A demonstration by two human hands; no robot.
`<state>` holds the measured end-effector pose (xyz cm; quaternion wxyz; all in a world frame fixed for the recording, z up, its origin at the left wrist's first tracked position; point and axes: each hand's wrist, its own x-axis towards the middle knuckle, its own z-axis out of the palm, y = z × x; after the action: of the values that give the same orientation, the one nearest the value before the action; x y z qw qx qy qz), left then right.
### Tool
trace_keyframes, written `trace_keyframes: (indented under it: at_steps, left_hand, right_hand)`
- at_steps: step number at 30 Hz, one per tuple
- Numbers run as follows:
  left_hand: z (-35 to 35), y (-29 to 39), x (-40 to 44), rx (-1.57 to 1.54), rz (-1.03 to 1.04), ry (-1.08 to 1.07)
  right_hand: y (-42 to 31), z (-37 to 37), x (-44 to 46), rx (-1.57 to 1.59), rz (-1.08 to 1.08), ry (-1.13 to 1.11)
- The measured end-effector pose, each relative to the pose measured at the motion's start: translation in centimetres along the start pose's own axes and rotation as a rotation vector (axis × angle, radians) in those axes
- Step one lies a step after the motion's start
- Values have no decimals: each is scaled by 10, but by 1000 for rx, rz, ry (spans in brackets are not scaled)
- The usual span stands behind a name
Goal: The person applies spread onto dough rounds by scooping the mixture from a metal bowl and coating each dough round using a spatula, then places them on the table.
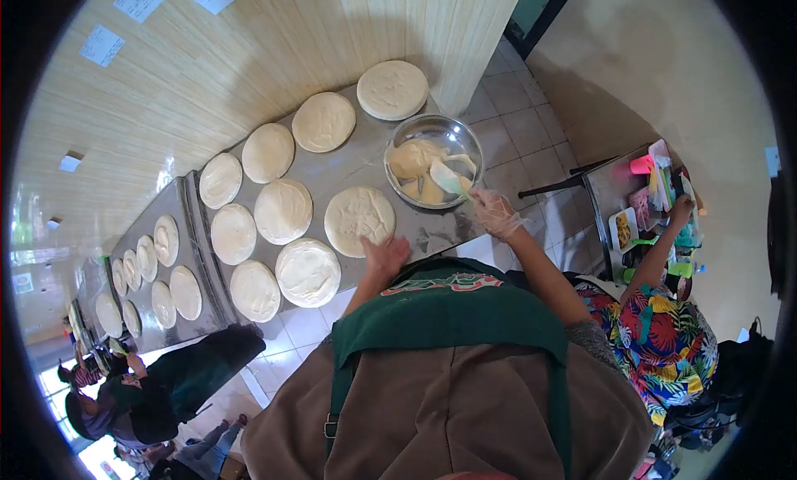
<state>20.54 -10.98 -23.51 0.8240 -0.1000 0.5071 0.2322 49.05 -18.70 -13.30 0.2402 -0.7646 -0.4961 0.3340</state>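
My right hand (pixel 496 214), in a clear plastic glove, is closed on the handle of a spatula (pixel 446 178). Its pale blade rests in the creamy spread inside a steel bowl (pixel 395 183). My bare left hand (pixel 385 255) lies with fingers stretched out at the near edge of a round dough base (pixel 359 220), just left of the bowl. That base looks bumpy and mostly uncoated. Beside it, another round base (pixel 308 272) carries a white, swirled coating.
Several more round bases (pixel 283 210) cover the metal table (pixel 332 166), and others lie on a farther table (pixel 170 268). At right, a person in a flowered shirt (pixel 664 339) reaches over a side table (pixel 610 190) with containers. Another person (pixel 133 409) stands at far left.
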Motion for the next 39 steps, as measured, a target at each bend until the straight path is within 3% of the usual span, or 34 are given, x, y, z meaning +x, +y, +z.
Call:
trace_keyframes:
  at_steps: [1, 3, 6, 8, 11, 14, 17, 20, 23, 26, 29, 30, 32, 34, 37, 39]
  left_hand:
    - [2, 2, 12, 122, 150, -182]
    - [20, 26, 52, 241, 362, -293]
    - [46, 56, 93, 293, 423, -356]
    - [69, 61, 79, 261, 410, -359]
    - [79, 55, 75, 304, 408, -378]
    - [82, 46, 61, 340, 395, -371]
    - [76, 44, 56, 336, 335, -438]
    - [71, 35, 55, 305, 272, -473]
    - [63, 31, 64, 282, 253, -468]
    - [33, 29, 98, 274, 234, -469]
    - [-12, 21, 141, 291, 198, -480]
    - [-16, 18, 144, 295, 188, -489]
    - [-5, -19, 77, 207, 377, -27]
    - [-12, -30, 34, 199, 419, 414]
    - [-5, -16, 20, 15, 437, 887]
    - [5, -2, 20, -47, 423, 965]
  right_hand:
    - [8, 9, 8, -102, -80, 36]
    - [20, 25, 24, -218, -182, 70]
    - [16, 53, 48, -262, -187, 36]
    - [7, 69, 64, -300, -127, -2]
    - [14, 102, 85, -424, -168, 139]
    - [0, 118, 79, -470, -88, 31]
    - [14, 149, 68, -420, -250, 240]
    - [-8, 145, 57, -317, -31, -41]
    - [-5, 156, 54, -151, -113, 105]
    - [15, 179, 66, 167, -22, 156]
    - [-2, 147, 48, 1108, 270, -117]
    - [-6, 138, 45, 1167, 271, -138]
    - [-12, 127, 41, 1285, 271, -181]
    - [-10, 116, 41, 1302, 252, -173]
    - [-6, 96, 41, 1280, 211, -148]
    - [-9, 80, 38, 1251, 193, -129]
